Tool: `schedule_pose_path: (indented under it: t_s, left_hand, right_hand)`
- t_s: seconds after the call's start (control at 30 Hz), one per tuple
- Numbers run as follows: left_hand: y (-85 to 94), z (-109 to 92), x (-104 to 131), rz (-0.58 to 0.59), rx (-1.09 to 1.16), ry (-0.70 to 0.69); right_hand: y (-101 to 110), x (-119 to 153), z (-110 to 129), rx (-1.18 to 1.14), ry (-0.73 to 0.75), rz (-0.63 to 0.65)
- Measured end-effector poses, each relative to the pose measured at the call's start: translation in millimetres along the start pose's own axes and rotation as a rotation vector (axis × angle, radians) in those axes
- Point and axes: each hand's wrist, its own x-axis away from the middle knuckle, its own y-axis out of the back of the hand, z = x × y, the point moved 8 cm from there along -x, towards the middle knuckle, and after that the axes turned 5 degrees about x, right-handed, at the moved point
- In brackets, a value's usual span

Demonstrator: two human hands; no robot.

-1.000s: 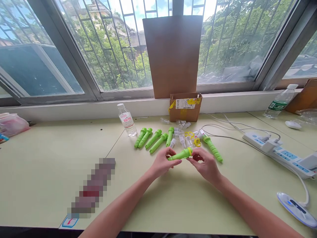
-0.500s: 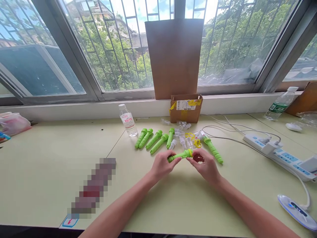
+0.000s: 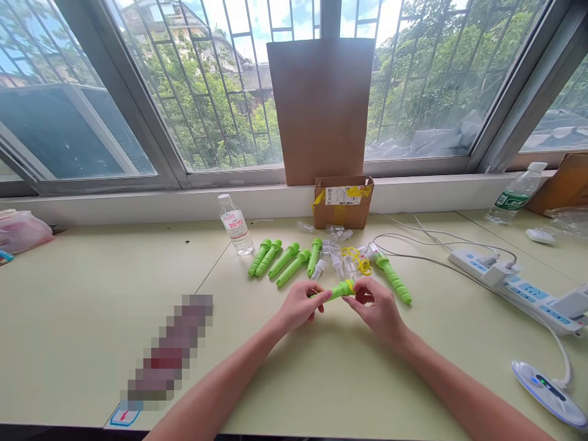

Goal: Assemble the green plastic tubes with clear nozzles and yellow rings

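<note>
My left hand (image 3: pixel 301 305) is closed around the shaft of a green plant watering spike (image 3: pixel 339 290), held above the table. At the spike's right end sits a yellow ring (image 3: pixel 351 286), pinched by the fingers of my right hand (image 3: pixel 379 308). Part of the ring is hidden behind those fingers. Just beyond my hands lie several more green spikes (image 3: pixel 294 268), loose yellow rings (image 3: pixel 365 266) and clear and white plastic pieces (image 3: pixel 337 266). One green spike (image 3: pixel 394 279) with a white-and-clear top lies to the right of the pile.
A small cardboard box (image 3: pixel 342 205) stands behind the parts, with a water bottle (image 3: pixel 236 225) to its left. On the right are a power strip (image 3: pixel 519 288) with cables, a white device (image 3: pixel 549 392) and another bottle (image 3: pixel 515 193). A blurred object (image 3: pixel 169 349) lies at left.
My left hand has shifted its grip along the spike, covering more of its shaft. My right-hand fingers have moved slightly about the yellow ring. The view has shifted a little.
</note>
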Motion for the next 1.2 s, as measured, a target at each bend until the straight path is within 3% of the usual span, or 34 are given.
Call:
schedule_pose_path:
  t_s: [0.33,0.43,0.6,0.77,0.97,1.2]
  left_hand:
    - [-1.3,0.9,-1.8,0.002,-0.047,-0.034]
    - [2.0,-8.9,-1.2,-0.072,-0.187,-0.209]
    - [8.9,-24.3,7.0,-0.301,-0.521,-0.496]
    - [5.6,-34.1,17.5,-0.39,-0.686,-0.675]
    - [3.0,-35.8,20.9,-0.373,-0.711,-0.716]
    - [5.0,-36.6,21.0,-0.36,-0.639,-0.672]
  right_hand:
    - [1.2,-0.9,0.2,0.009,0.054,-0.017]
    - [3.9,-1.9,2.3,0.011,0.084,-0.045]
    - [3.6,-2.7,0.9,-0.005,0.091,-0.069]
    - [3.6,-2.4,-0.1,-0.033,0.057,-0.083]
    - [4.2,-2.4,3.9,-0.035,0.054,-0.082]
    - [3.7,-1.7,3.7,-0.03,0.054,-0.09]
